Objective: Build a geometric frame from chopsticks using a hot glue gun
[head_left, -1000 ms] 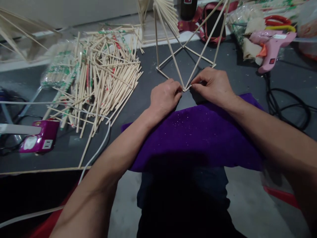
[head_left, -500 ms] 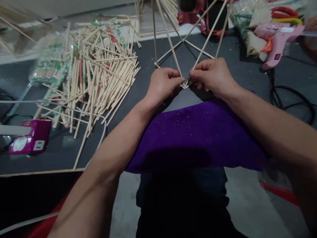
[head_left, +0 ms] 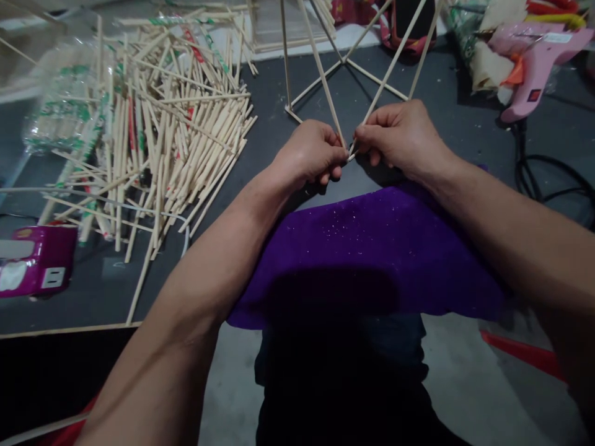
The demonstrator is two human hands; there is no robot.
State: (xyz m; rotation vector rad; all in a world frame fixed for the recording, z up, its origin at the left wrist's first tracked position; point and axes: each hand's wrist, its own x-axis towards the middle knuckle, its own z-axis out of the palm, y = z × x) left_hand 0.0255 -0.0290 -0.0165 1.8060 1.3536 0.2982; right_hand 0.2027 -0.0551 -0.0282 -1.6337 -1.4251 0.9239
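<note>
Both hands are pinching the near corner joint of the stick frame [head_left: 346, 74], left hand [head_left: 309, 155] and right hand [head_left: 402, 136] with fingertips pressed together right where the sticks meet, just above the purple cloth [head_left: 367, 248]. The frame stands on the dark table [head_left: 269, 161], with the loose pile of sticks [head_left: 158, 136] to the left and a pink glue gun [head_left: 534, 56] off right.

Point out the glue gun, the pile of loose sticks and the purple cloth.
glue gun [head_left: 534, 59], head view, on its pink body above the grip.
pile of loose sticks [head_left: 186, 136], head view, on the middle of the heap.
purple cloth [head_left: 367, 248], head view, on its bare middle between the forearms.
</note>
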